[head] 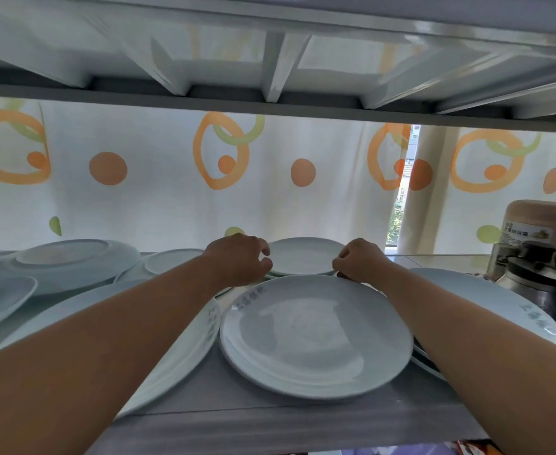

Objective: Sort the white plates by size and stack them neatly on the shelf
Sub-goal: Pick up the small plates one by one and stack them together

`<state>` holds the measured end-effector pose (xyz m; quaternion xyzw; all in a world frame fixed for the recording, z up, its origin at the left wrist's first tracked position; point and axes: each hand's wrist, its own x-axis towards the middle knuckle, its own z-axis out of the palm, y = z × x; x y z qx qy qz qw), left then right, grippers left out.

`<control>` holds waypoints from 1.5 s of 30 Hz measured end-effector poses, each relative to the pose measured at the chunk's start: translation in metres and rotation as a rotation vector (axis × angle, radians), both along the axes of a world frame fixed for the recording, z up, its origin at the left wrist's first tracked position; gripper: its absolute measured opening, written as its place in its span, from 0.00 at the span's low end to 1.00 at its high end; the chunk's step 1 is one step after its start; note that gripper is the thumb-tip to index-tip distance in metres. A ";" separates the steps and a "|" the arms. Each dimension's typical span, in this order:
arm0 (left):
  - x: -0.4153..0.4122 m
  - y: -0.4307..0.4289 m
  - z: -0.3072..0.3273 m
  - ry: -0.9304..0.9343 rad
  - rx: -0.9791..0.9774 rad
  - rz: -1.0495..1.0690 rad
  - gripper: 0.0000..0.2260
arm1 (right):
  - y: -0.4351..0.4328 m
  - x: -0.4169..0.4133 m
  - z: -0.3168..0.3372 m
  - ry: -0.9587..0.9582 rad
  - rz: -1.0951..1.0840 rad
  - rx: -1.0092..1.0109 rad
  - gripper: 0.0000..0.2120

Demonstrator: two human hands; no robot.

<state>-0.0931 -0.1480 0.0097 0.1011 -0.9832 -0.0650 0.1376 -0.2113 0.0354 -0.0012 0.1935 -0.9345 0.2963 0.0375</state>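
On the shelf (270,418), left hand (240,261) and right hand (360,261) pinch small plate (304,257).

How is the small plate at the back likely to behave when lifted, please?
The small plate looks like glazed ceramic: probably rigid, breakable. Its smooth rim may slip. It seems stacked on another plate, so might slide.

Home kitch. (plates (316,336), pots (532,284) on shelf (270,418))
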 end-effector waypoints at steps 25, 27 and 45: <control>0.014 0.011 0.002 0.194 0.009 -0.054 0.15 | -0.009 0.002 0.012 -0.460 -0.219 -0.914 0.09; 0.017 0.016 0.003 0.214 0.013 -0.061 0.15 | -0.006 0.008 0.014 -0.411 -0.225 -0.894 0.13; 0.055 0.083 0.003 0.412 0.194 -0.153 0.17 | 0.084 0.088 0.026 -0.250 -0.194 -1.205 0.15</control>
